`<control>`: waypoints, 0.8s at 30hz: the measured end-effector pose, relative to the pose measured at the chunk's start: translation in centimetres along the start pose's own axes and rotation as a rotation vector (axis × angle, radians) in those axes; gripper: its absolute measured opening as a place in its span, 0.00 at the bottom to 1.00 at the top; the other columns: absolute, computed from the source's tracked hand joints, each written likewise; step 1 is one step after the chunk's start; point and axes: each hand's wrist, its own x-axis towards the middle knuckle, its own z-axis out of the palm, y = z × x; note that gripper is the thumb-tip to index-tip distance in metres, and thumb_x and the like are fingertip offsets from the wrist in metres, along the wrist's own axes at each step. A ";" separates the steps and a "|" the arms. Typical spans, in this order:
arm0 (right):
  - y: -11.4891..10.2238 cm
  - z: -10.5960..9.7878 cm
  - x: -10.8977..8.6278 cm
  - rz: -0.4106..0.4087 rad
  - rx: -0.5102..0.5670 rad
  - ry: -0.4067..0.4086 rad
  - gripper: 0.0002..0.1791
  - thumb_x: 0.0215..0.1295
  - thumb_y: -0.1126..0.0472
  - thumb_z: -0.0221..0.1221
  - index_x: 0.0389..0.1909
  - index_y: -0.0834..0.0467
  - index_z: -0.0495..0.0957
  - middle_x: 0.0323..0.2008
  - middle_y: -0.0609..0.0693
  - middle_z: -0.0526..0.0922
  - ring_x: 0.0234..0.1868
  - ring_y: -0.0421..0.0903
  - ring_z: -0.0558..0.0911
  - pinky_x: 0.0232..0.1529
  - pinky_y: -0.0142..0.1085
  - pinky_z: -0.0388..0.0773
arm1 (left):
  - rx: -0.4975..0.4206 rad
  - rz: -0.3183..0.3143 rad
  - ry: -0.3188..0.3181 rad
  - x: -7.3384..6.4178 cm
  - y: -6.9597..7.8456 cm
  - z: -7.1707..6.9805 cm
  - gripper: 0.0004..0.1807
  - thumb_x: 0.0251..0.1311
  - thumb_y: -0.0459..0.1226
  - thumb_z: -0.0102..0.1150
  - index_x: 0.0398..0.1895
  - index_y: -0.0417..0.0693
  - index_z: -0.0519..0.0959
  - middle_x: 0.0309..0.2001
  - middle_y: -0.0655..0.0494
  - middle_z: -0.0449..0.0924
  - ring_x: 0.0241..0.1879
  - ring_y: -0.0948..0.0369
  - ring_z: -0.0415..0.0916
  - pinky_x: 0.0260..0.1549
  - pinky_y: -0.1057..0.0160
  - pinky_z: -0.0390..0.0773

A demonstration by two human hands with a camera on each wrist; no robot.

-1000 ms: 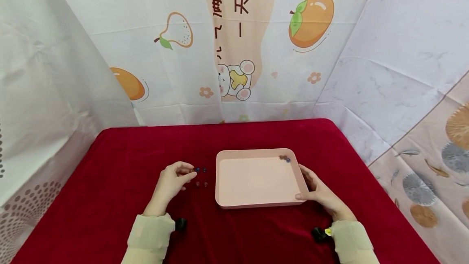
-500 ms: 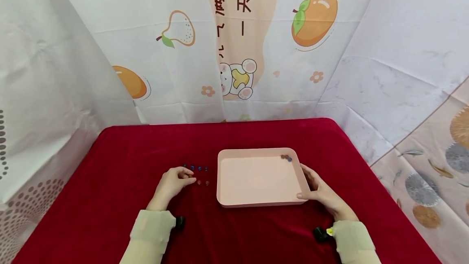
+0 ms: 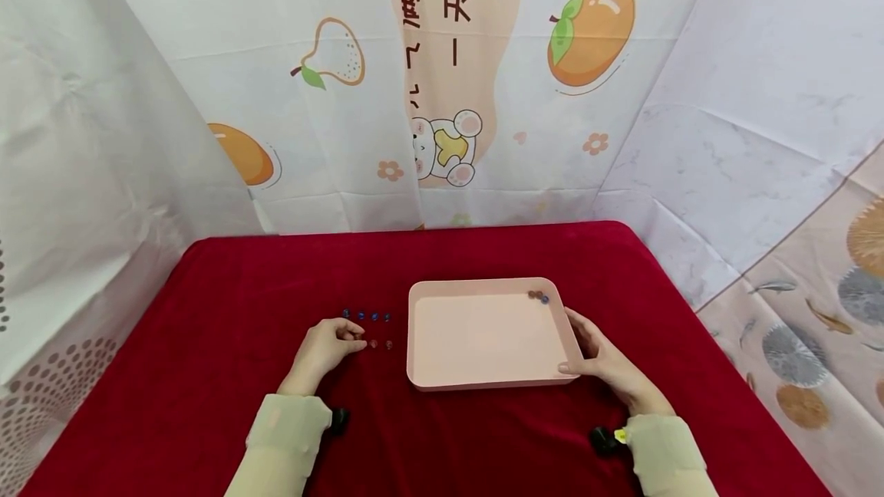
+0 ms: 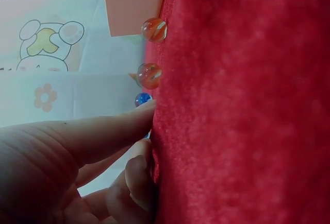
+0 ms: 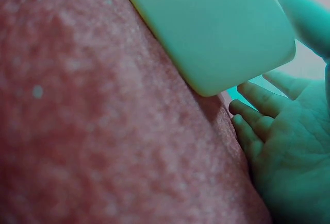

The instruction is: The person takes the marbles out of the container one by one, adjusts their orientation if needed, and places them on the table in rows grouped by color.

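My left hand [image 3: 323, 350] is low over the red cloth, thumb and fingers drawn together around an orange marble that the fingers now hide. Right beside the thumb, two orange marbles [image 3: 374, 343] lie in a short row; the left wrist view shows one orange marble [image 4: 149, 75] just past the thumb tip. Behind them runs a row of several blue marbles [image 3: 375, 317]. A shallow pink tray [image 3: 490, 384] stands to the right, with three small marbles [image 3: 538, 295] in its far right corner. My right hand [image 3: 602, 359] grips the tray's right side, thumb over the rim, fingers along the outer wall.
Red velvet cloth [image 3: 483, 443] covers the whole table. A white printed curtain [image 3: 331, 136] hangs behind the far edge, with further sheets at both sides. Dark wrist cameras sit near both cuffs.
My left hand has come slightly toward me from the blue row with an orange marble, down to the orange row's left end. The leftmost blue marbles are uncovered. My right hand keeps its place.
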 end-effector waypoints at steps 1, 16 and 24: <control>0.0 0.0 0.0 0.001 0.001 -0.001 0.52 0.59 0.67 0.66 0.78 0.57 0.45 0.77 0.62 0.49 0.64 0.27 0.65 0.57 0.19 0.68 | -0.011 0.000 -0.002 0.0 0.0 0.0 0.09 0.58 0.37 0.69 0.42 0.46 0.85 0.33 0.54 0.81 0.31 0.60 0.74 0.31 0.63 0.74; -0.1 0.0 0.0 0.004 -0.006 0.004 0.52 0.59 0.67 0.66 0.78 0.57 0.46 0.77 0.63 0.50 0.63 0.28 0.67 0.57 0.20 0.69 | -0.147 -0.054 -0.047 -0.1 -0.1 -0.1 0.11 0.58 0.34 0.68 0.43 0.40 0.84 0.30 0.51 0.78 0.24 0.60 0.75 0.24 0.63 0.83; 0.0 0.0 0.1 0.019 -0.013 0.000 0.51 0.60 0.66 0.66 0.78 0.56 0.45 0.77 0.61 0.51 0.64 0.30 0.66 0.57 0.20 0.68 | -0.155 -0.063 -0.055 -0.1 -0.3 -0.1 0.12 0.59 0.34 0.68 0.45 0.39 0.83 0.31 0.51 0.78 0.24 0.60 0.76 0.25 0.62 0.84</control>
